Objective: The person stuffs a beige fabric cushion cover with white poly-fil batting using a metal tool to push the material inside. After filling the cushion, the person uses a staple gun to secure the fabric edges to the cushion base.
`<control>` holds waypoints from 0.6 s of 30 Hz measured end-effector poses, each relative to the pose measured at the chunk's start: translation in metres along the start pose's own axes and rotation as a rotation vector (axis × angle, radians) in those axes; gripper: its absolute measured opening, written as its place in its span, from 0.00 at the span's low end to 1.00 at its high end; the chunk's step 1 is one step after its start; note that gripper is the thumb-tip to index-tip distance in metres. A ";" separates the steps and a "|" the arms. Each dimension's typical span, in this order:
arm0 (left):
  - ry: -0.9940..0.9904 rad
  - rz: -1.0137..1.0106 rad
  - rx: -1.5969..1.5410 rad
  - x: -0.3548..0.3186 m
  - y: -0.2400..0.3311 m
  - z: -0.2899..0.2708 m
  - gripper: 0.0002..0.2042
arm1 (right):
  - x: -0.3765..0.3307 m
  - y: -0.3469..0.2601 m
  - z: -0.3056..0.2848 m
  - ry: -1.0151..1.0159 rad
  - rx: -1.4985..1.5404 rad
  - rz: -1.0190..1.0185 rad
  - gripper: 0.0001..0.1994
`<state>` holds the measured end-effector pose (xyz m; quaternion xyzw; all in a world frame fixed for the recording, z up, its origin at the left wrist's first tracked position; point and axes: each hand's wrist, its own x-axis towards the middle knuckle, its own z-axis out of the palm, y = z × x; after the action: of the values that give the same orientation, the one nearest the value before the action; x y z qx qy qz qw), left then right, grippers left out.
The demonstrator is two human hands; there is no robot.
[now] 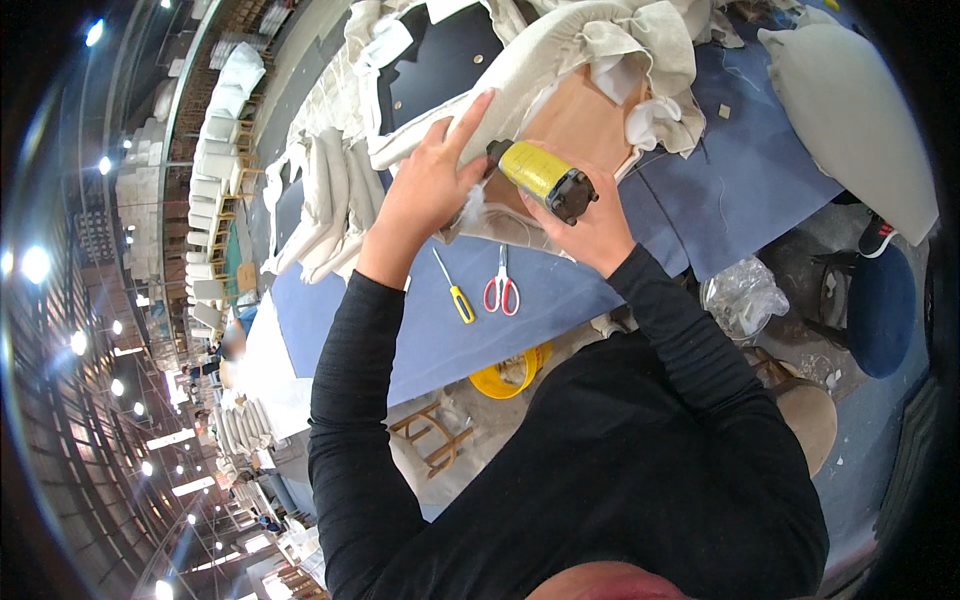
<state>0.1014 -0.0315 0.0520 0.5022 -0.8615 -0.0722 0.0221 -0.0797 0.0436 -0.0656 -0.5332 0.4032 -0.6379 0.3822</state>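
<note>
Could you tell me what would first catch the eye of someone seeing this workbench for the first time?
Centre top, the right hand grips a yellow staple gun against a beige upholstered seat cover, with the left hand pressing the fabric flat. Just below, red-handled scissors and a yellow-handled screwdriver lie on the blue table.

Bare blue tabletop (560,300) beside scissors (502,291) and screwdriver (455,293), seemingly passable.
</note>
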 end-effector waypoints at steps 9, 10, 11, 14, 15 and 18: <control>-0.006 -0.006 0.000 -0.004 0.001 0.001 0.49 | -0.005 -0.005 0.002 -0.087 -0.024 0.037 0.27; -0.007 -0.016 0.023 -0.004 0.003 0.000 0.51 | -0.006 -0.004 0.004 -0.076 -0.018 0.008 0.27; -0.001 -0.002 0.040 -0.003 0.001 0.002 0.51 | -0.007 -0.004 0.005 -0.064 -0.016 -0.021 0.27; -0.023 0.022 0.077 -0.004 0.001 0.002 0.51 | -0.007 -0.010 0.002 -0.097 0.009 0.031 0.27; 0.000 0.125 -0.016 -0.003 -0.002 0.001 0.50 | -0.008 -0.012 0.000 -0.119 0.020 0.083 0.27; -0.115 0.099 -0.528 0.006 -0.034 -0.016 0.40 | -0.011 0.002 0.001 -0.043 0.154 0.144 0.26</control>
<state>0.1294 -0.0550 0.0631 0.4314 -0.8361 -0.3215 0.1069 -0.0772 0.0526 -0.0709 -0.4855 0.3819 -0.6262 0.4757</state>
